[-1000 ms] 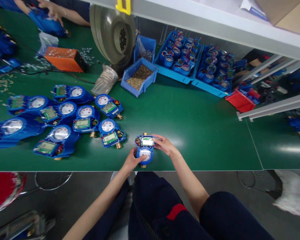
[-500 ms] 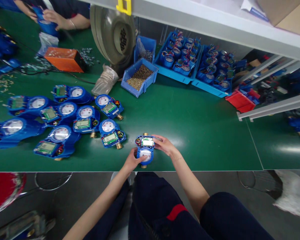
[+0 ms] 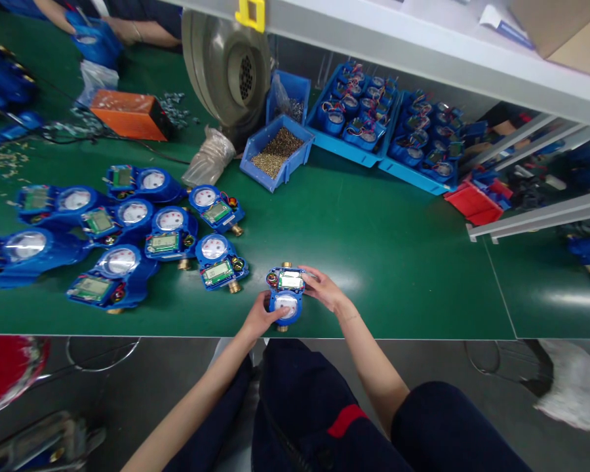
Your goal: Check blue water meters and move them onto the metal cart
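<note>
From the head camera, we see that almost nothing has changed in the last second: our two hands sit just where they were, and only the view has slid a tiny bit. Our left hand (image 3: 259, 317) curls around the round bottom end of the blue meter (image 3: 285, 294), with the thumb up on its white dial. Our right hand (image 3: 323, 289) has its fingers wrapped on the top right side, next to the small green screen. So both hands are gripping the meter, and it rests on the green table (image 3: 373, 262), close to the front edge, right before us. We think the work on it is still going on. To the left lies a bunch of other blue meters (image 3: 142, 236), near but not touching ours. Farther back sit a blue bin of small brass parts (image 3: 275, 151), blue trays of round parts (image 3: 354, 118), a gray fan (image 3: 226, 65) and an orange box (image 3: 128, 115). At the top left another person's hands (image 3: 122, 29) work on something blue. Nothing blocks our hands.
</note>
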A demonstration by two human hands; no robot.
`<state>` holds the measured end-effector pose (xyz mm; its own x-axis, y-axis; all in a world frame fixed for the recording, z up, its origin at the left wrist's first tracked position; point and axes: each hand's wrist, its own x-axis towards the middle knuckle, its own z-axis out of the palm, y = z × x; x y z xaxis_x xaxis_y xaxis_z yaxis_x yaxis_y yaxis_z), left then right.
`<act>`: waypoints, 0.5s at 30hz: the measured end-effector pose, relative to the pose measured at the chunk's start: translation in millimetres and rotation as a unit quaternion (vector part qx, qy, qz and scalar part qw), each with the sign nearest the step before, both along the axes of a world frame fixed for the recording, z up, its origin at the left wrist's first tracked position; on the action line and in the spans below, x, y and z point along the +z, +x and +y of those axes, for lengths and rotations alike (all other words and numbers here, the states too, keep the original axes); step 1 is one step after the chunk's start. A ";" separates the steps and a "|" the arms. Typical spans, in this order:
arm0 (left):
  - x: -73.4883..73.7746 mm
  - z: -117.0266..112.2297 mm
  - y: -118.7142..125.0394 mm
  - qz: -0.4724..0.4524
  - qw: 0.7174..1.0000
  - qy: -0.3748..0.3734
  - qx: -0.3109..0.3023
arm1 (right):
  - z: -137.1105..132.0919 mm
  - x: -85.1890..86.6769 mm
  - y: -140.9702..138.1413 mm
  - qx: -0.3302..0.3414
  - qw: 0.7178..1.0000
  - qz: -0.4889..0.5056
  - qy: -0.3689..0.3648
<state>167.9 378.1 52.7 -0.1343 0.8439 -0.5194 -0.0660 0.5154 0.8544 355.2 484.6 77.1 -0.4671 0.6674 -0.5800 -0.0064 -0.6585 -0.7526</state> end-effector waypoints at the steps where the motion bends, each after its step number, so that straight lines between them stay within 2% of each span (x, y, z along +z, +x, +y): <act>1: -0.1 -0.2 0.2 0.000 1.000 -0.003 0.006 | -5.5 -2.0 -0.1 -0.004 1.000 0.009 0.000; 6: -5.3 -2.7 2.3 -0.023 0.999 -0.016 0.023 | -39.9 -20.8 -7.1 -0.008 0.999 0.029 -0.025; 9: -5.4 -3.6 5.4 -0.047 0.999 0.001 0.023 | -50.8 -27.7 -15.7 -0.004 0.999 0.039 -0.019; 12: 2.8 -9.1 9.1 -0.078 0.996 0.013 0.041 | -55.3 -24.3 -22.2 -0.029 0.999 0.040 -0.021; 15: 20.1 -29.6 11.4 -0.109 0.991 0.012 0.071 | -67.4 -9.4 -23.6 -0.015 1.000 0.023 -0.013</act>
